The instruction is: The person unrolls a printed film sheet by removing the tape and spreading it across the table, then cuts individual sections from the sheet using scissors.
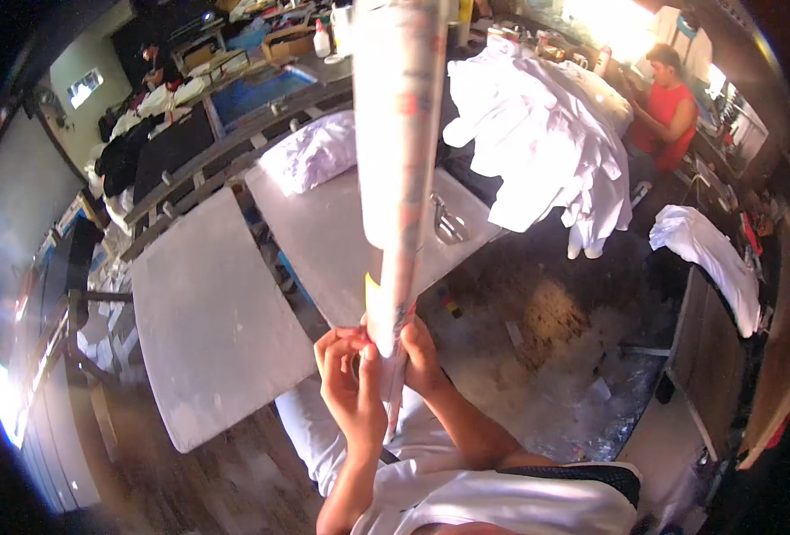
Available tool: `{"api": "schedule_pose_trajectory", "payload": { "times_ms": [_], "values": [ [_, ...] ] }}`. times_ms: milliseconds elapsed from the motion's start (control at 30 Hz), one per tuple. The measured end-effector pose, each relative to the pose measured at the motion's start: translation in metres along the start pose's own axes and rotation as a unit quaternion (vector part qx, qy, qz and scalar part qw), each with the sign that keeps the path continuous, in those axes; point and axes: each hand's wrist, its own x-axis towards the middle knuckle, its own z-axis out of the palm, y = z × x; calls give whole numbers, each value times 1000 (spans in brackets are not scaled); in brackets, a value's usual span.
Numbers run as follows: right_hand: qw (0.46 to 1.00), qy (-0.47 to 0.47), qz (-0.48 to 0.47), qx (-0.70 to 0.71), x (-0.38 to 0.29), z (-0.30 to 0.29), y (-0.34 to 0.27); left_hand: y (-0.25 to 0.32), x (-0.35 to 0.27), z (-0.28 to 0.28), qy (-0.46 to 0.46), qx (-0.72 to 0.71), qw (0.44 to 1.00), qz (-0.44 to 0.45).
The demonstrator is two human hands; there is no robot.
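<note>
A tall flat panel (pixel 405 167), seen nearly edge-on, stands upright before me. One face is bright white and the narrow side facing me bears blurred print like newspaper. My right hand (pixel 423 354) grips its lower right side, with the thumb along the edge. At the lower left edge, the thumb and fingertips of my left hand (pixel 353 368) close on the panel's border. A small yellow piece (pixel 372 294) sticks out just above those fingertips; whether they touch it cannot be told. The panel's lower end comes down between my legs.
Two pale boards (pixel 217 321) (pixel 314 234) lie ahead and left, one bearing a white bundle (pixel 314 150) and a metal tool (pixel 449 224). White garments (pixel 542 134) are heaped at right. A white cloth (pixel 709 261) drapes a board. Two people (pixel 669 114) (pixel 157 67) are farther back.
</note>
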Motion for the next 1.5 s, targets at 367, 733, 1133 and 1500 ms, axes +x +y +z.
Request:
{"api": "schedule_pose_trajectory", "payload": {
  "times_ms": [367, 733, 1133, 1500],
  "values": [
    [889, -191, 98, 404, 29, 6, -34, 10, 19, -4, -104, 10, 993, 52],
    [979, 47, 46, 192, 14, 29, -23, 8, 19, -10, -62, 164, 978, 115],
    [985, 31, 108, 135, 14, 37, -11, -4, 9, -20, 7, 183, 975, 129],
    [978, 7, 130, 162, 10, 35, -3, -11, 3, -26, 9, 190, 971, 144]
  ]
}}
